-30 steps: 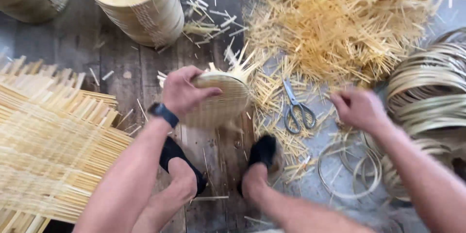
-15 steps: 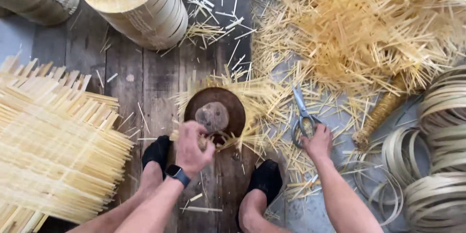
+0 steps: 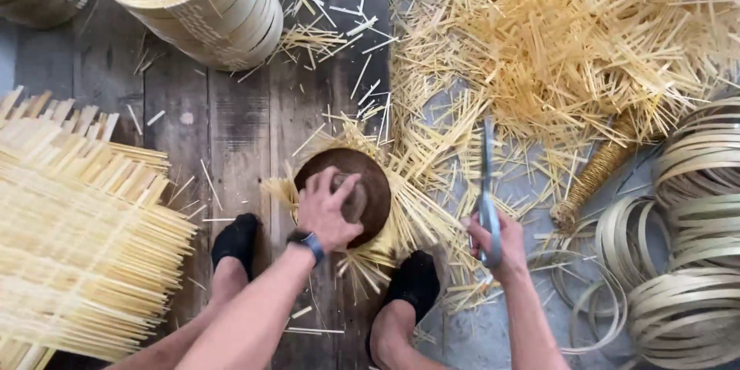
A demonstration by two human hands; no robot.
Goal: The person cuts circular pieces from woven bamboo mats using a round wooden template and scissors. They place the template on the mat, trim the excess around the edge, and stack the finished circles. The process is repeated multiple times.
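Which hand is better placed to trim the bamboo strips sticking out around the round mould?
Right. The right hand holds the scissors, blades near the strips; the left hand presses on the round mould.

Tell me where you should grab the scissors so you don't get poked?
By the handle loops, coming from below, as the right hand already does. The scissors stand with the blades pointing up and away from the person, toward the bamboo strip pile, so the handle end is probably the safe part.

Bare forearms, no sleeves; dark wristwatch (image 3: pixel 307 240) on left wrist; black socks (image 3: pixel 235 239) on both feet
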